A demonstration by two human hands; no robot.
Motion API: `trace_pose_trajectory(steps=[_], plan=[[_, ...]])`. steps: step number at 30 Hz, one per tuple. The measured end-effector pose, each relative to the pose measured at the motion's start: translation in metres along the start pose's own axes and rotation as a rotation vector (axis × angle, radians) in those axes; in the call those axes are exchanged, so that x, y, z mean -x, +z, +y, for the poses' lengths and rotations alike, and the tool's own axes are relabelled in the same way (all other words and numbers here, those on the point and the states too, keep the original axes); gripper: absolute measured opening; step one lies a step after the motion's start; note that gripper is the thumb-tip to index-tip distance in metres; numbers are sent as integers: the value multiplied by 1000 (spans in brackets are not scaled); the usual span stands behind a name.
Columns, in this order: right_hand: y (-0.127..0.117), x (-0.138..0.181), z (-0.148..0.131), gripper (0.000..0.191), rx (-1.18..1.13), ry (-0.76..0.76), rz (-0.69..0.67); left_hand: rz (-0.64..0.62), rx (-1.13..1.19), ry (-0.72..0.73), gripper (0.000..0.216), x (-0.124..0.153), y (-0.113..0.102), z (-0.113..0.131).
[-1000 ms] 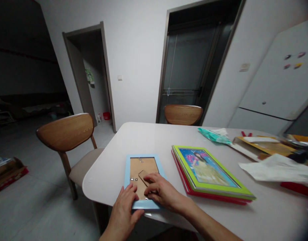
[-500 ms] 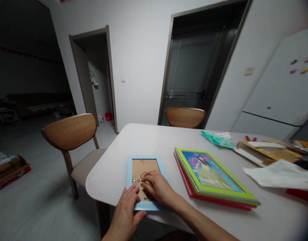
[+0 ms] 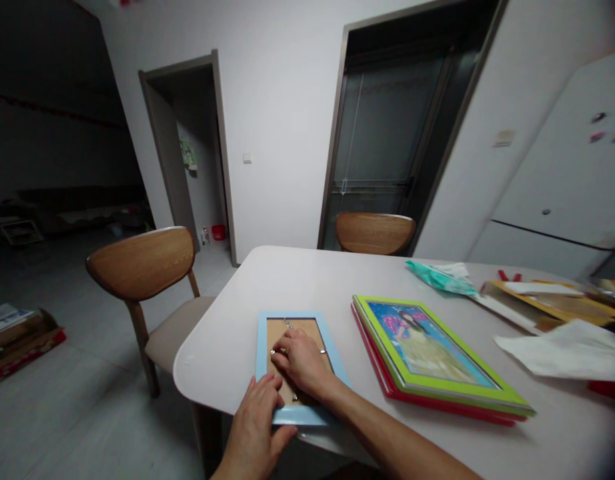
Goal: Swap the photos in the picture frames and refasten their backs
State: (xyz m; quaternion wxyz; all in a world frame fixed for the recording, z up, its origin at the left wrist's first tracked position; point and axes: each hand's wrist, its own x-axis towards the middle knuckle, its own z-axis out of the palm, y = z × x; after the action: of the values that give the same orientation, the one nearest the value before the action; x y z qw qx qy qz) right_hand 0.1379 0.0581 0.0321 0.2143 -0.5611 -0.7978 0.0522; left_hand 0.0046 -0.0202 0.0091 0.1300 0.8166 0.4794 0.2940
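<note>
A light blue picture frame (image 3: pixel 262 347) lies face down near the front corner of the white table (image 3: pixel 307 280), its brown backing board showing. My left hand (image 3: pixel 255 427) rests flat on the frame's near edge and holds it down. My right hand (image 3: pixel 298 360) lies on the backing board with curled fingertips at a small metal clip on the board's left side. To the right lies a green frame (image 3: pixel 437 347) with a picture of a figure in a dress, stacked on a red frame (image 3: pixel 427 403).
Papers, a teal wrapper (image 3: pixel 440 277) and a yellow flat box (image 3: pixel 542 300) clutter the table's far right. A wooden chair (image 3: pixel 142 267) stands at the left, another chair (image 3: pixel 375 233) behind the table. A fridge (image 3: pixel 557 187) stands at the right; two open doorways lie beyond.
My right hand has slid up the backing board, away from me, to a clip further along. My left hand stays on the near edge. The view has shifted slightly.
</note>
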Motion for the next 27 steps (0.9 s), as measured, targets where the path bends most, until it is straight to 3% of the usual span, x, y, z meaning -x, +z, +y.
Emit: trace_pose_trajectory(steps=[9, 16, 22, 27], plan=[[5, -29, 35, 26, 72, 165, 37, 18, 11, 15, 29, 1, 1, -1], [11, -34, 35, 29, 47, 169, 35, -17, -4, 4, 30, -1, -2, 0], [-14, -13, 48, 39, -17, 93, 15, -30, -14, -8, 27, -1, -3, 2], [-37, 17, 71, 25, -30, 47, -80, -30, -2, -20, 28, -1, -4, 4]])
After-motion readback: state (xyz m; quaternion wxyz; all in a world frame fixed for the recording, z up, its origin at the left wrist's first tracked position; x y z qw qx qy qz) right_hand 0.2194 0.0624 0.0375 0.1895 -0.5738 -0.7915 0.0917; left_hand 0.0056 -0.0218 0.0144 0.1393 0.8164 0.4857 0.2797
